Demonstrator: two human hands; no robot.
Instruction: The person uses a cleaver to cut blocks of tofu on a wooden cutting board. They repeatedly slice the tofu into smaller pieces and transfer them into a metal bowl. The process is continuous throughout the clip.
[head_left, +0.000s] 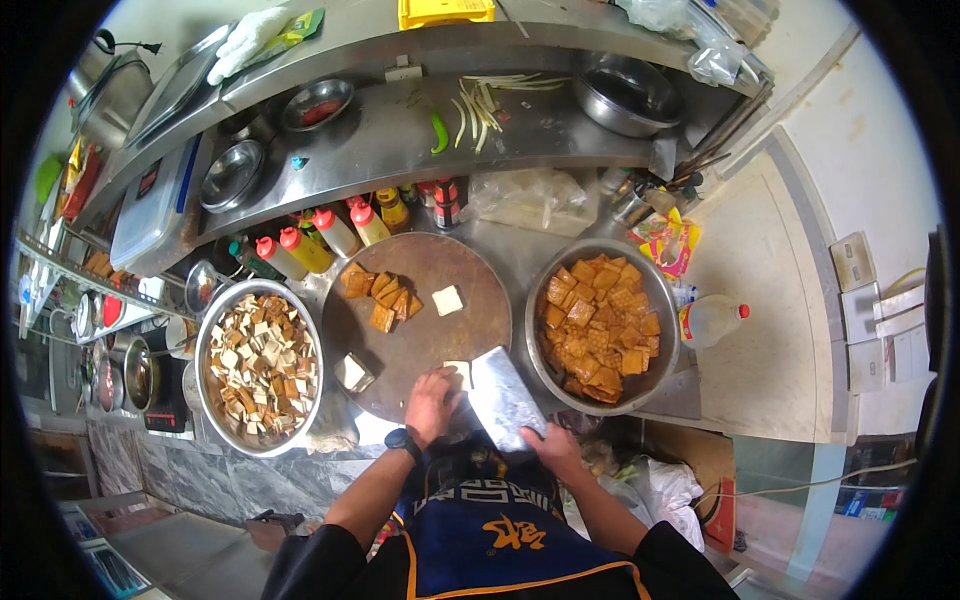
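Note:
My right hand (556, 451) grips a broad cleaver (507, 401), whose wide blade lies over the near edge of a round chopping board (457, 330). Beside the blade, the fingers of my left hand (430, 407) rest on a pale piece of tofu (459, 373). Another pale square of tofu (448, 301) lies alone on the board. Towards the left edge sits a pale tofu stack (352, 373). Several browned tofu slices (382, 295) are heaped at the board's far left.
Left of the board stands a metal basin (320, 360) of cut tofu; another metal basin (670, 360) at right holds browned slabs. Squeeze bottles (304, 250) line the back. A steel shelf (405, 142) above carries a green chili (439, 133) and bowls. A plastic bottle (712, 321) stands far right.

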